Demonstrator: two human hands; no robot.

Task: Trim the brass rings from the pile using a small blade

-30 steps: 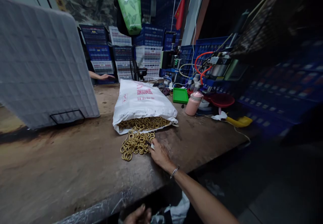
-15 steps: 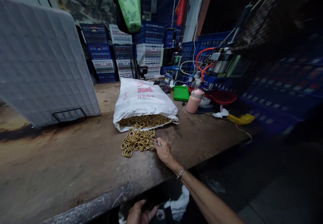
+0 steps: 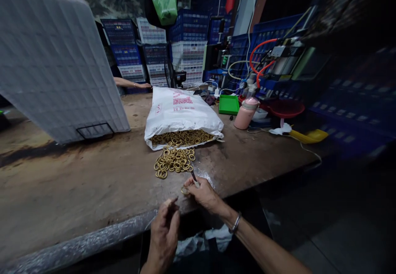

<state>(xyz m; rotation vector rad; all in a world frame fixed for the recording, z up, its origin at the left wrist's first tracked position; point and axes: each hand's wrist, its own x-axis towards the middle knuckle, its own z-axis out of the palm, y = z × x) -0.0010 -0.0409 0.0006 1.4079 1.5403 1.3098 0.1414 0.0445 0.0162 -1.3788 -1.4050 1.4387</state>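
Observation:
A white sack lies open on the worn bench, and brass rings spill from its mouth into a small heap. My right hand is closed near the bench's front edge, pinching one brass ring together with a thin dark tool. My left hand is raised at the bench edge just left of it, fingers pinched on a small pale object that I cannot make out.
A grey quilted panel stands at the left. A green tray, pink bottle, red bowl and hosed machine sit at the back right. Another person's arm reaches in behind. Stacked crates line the wall.
My right hand has pulled back from the ring heap to the bench edge with one ring. My left hand has come up from below the bench to meet it.

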